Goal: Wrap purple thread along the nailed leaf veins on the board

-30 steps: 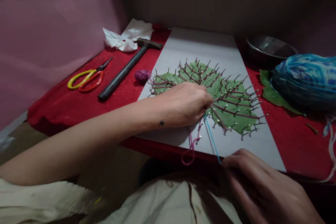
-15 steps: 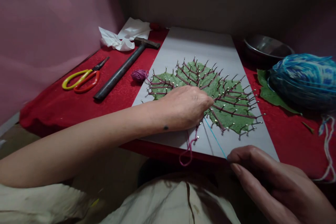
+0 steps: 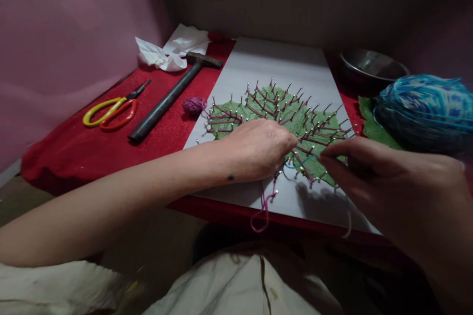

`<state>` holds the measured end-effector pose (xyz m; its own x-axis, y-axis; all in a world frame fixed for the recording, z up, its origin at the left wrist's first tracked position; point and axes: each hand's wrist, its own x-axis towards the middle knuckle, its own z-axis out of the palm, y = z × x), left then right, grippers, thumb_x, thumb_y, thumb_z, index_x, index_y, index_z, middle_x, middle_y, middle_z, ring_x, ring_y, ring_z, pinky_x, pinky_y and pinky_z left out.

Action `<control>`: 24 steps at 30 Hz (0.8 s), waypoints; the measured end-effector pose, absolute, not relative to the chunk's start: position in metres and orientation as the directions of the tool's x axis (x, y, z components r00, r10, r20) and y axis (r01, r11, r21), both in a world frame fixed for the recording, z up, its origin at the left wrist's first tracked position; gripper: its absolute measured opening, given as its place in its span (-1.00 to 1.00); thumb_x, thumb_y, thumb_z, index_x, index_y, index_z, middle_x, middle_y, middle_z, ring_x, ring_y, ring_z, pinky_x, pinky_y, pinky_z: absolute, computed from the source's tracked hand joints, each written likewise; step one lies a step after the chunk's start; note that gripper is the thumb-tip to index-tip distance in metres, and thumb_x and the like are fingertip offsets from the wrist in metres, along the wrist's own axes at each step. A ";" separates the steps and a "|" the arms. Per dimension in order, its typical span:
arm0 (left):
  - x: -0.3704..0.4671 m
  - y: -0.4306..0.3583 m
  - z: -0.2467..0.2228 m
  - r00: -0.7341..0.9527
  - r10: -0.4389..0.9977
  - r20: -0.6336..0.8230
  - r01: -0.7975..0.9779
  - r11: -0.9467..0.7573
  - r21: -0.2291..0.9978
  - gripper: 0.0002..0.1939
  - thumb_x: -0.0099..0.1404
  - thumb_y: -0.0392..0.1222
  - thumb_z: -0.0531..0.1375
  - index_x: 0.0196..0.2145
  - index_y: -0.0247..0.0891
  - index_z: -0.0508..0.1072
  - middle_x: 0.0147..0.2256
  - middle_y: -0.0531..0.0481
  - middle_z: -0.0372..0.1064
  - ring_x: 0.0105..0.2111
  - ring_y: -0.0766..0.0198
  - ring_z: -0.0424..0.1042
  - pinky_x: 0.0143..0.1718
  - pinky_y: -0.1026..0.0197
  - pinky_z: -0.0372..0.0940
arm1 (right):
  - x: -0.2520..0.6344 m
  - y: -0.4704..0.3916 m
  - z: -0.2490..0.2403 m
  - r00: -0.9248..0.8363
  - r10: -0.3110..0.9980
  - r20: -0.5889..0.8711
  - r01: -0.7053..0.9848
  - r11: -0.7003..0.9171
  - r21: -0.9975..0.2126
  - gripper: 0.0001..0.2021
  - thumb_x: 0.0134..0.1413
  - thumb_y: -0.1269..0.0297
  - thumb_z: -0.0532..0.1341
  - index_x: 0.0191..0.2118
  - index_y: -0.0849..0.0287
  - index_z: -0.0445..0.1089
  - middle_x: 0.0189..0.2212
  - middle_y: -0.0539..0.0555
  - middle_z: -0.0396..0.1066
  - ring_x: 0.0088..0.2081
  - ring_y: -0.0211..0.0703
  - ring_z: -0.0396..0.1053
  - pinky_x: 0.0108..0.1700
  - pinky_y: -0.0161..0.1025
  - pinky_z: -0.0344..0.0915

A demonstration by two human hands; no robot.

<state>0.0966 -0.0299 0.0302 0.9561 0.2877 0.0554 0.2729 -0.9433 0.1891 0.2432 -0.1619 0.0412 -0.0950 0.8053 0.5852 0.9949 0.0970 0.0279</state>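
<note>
A green leaf [image 3: 291, 108] lies on a white board [image 3: 281, 56], ringed and dotted with several upright nails. Dark purple yarn runs between the nails like veins. My left hand [image 3: 264, 150] is closed low over the leaf's lower left part; its fingertips are hidden from me. My right hand [image 3: 384, 177] pinches a blue yarn [image 3: 308, 160] between thumb and forefinger above the leaf's right side. The yarn curves slackly toward my left hand. From below the left hand a loop of magenta yarn [image 3: 259, 226] hangs over the board's front edge.
Left on the red cloth [image 3: 74, 155] are scissors [image 3: 111, 112], a hammer [image 3: 170, 101], a small purple yarn ball [image 3: 194, 105] and crumpled white paper [image 3: 158, 56]. On the right stand a metal bowl [image 3: 373, 66] and a blue yarn skein [image 3: 424, 113] beside another leaf [image 3: 373, 125].
My right hand has moved up and forward from the board's front edge to over the leaf, and the blue yarn has gone from taut to slack. My left hand stays put.
</note>
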 end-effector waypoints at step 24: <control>0.086 -0.037 0.018 0.943 0.219 0.252 0.245 -0.967 -0.077 -0.84 0.35 -0.31 0.02 -0.15 -0.24 0.34 -0.25 -0.05 0.38 -0.27 0.18 0.39 -0.32 0.19 0.29 | 0.246 -0.099 0.036 0.123 0.893 0.433 0.917 0.066 -0.395 -0.90 -0.02 0.39 0.24 -0.43 0.23 0.54 -0.74 -0.10 0.17 -0.64 -0.36 -0.02 -0.47 -0.28 -0.01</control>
<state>0.0861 -0.0372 0.0183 0.9428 0.2187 0.2518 0.2446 -0.9666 -0.0765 0.2459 -0.0991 0.0362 0.1226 0.8928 0.4334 0.9165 0.0657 -0.3945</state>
